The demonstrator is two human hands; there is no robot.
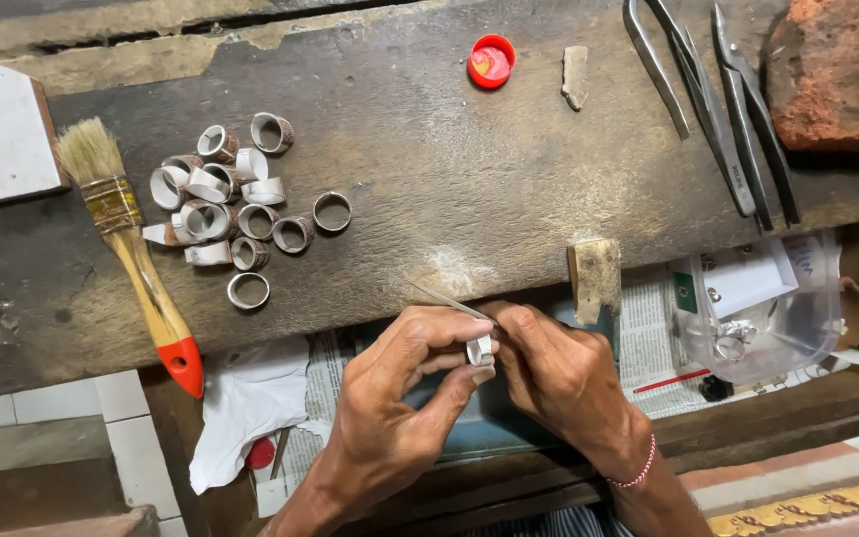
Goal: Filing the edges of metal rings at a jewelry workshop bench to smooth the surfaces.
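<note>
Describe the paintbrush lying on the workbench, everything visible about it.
The paintbrush lies flat on the dark, worn wooden workbench, bristles toward the far edge, handle slanting toward the near edge. Its pale bristles splay and look frayed. A dull, gold-toned metal band binds them to a light wooden handle that ends in a red-orange tip, which overhangs the bench edge. Neither hand touches it; a cluster of metal rings lies just beside it.
</note>
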